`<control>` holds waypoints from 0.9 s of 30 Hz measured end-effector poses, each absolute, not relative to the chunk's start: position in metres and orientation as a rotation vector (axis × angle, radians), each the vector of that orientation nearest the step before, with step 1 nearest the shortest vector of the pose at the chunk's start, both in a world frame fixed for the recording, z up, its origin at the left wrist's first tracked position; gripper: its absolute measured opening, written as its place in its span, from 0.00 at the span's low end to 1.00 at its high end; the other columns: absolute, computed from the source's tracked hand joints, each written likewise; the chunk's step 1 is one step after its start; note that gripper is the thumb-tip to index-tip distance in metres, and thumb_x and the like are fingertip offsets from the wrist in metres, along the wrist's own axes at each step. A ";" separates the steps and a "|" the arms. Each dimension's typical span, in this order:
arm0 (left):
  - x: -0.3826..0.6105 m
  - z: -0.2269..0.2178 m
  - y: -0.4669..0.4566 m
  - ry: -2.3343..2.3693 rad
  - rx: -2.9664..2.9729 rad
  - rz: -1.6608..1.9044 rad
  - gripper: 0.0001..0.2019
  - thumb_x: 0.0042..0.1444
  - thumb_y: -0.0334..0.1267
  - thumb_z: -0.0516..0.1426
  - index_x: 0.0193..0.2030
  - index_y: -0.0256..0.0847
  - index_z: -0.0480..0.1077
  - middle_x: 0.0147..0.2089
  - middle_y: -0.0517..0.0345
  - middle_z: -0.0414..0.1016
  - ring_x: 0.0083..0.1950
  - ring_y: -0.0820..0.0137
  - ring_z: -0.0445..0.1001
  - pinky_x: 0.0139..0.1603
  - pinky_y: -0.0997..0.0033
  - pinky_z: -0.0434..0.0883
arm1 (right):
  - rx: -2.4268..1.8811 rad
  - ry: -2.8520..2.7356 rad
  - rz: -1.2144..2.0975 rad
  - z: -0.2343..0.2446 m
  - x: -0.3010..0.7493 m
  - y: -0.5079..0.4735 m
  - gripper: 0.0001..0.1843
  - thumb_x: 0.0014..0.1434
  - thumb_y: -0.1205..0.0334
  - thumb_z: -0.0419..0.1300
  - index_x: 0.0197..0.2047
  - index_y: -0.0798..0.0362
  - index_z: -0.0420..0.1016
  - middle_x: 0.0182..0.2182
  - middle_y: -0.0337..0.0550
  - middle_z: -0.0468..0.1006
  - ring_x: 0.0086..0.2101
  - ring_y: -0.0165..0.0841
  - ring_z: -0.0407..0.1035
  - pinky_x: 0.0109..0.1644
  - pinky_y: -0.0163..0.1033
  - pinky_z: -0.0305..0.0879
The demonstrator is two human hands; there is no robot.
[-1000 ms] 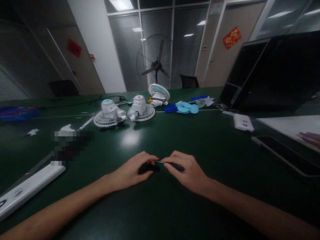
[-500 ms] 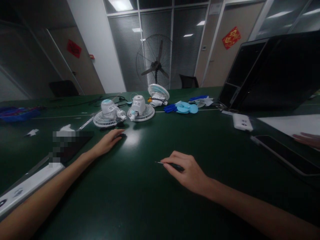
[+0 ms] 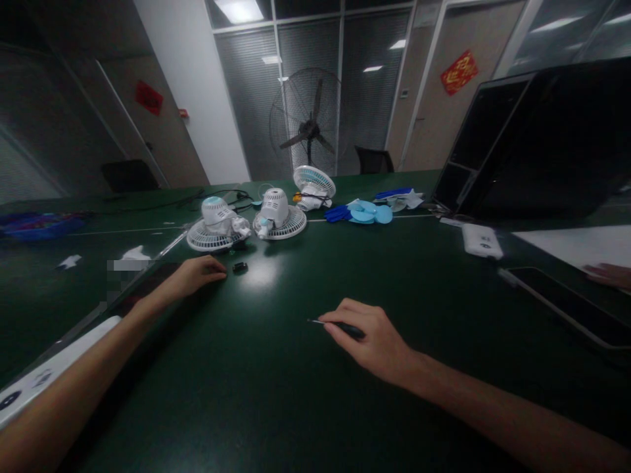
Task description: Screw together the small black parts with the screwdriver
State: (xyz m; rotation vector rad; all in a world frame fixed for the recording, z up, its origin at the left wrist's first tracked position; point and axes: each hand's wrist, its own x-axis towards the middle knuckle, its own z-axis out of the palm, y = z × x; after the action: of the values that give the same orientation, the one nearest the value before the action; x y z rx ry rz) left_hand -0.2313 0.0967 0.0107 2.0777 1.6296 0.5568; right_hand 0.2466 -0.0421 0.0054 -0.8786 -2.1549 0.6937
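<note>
My right hand rests on the dark green table and pinches a thin dark screwdriver, whose metal tip points left. My left hand lies farther out on the left, fingers curled loosely and holding nothing. A small black part sits on the table just right of its fingertips, apart from them. Behind that part lie two white small fans face down, one on the left and one on the right.
A third small fan and blue fan blades lie further back. A white power strip is at the left edge, a white device and dark laptop at right. Another person's fingers show far right. A standing fan stands behind.
My left hand left the right hand, carried the small black part out to the left, set it down near the fans and drew back a little. The right hand stayed put.
</note>
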 end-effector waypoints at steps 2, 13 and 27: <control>-0.228 0.013 0.095 1.650 2.042 0.569 0.26 0.46 0.66 0.68 0.42 0.48 0.84 0.47 0.51 0.84 0.50 0.51 0.82 0.51 0.58 0.78 | -0.881 -2.153 0.683 0.005 0.247 -0.042 0.12 0.74 0.62 0.60 0.55 0.51 0.83 0.42 0.43 0.81 0.38 0.33 0.76 0.41 0.37 0.74; -0.189 0.003 0.092 1.613 1.925 0.906 0.31 0.52 0.65 0.65 0.50 0.40 0.80 0.57 0.46 0.81 0.49 0.53 0.82 0.52 0.56 0.79 | -0.861 -2.149 0.712 0.006 0.247 -0.042 0.12 0.74 0.63 0.60 0.55 0.51 0.83 0.43 0.44 0.81 0.38 0.33 0.76 0.40 0.36 0.74; -0.197 -0.021 0.110 1.713 2.397 0.562 0.32 0.60 0.35 0.50 0.73 0.41 0.66 0.71 0.45 0.70 0.73 0.50 0.64 0.72 0.45 0.61 | -0.877 -2.165 0.689 0.007 0.247 -0.043 0.11 0.74 0.64 0.60 0.55 0.50 0.82 0.43 0.42 0.81 0.38 0.32 0.76 0.40 0.36 0.73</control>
State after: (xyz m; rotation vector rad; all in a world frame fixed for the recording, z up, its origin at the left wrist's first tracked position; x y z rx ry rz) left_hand -0.1973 0.1103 -0.0209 2.3973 1.7134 0.5617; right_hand 0.2468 -0.0434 0.0069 -0.8765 -2.1649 0.6892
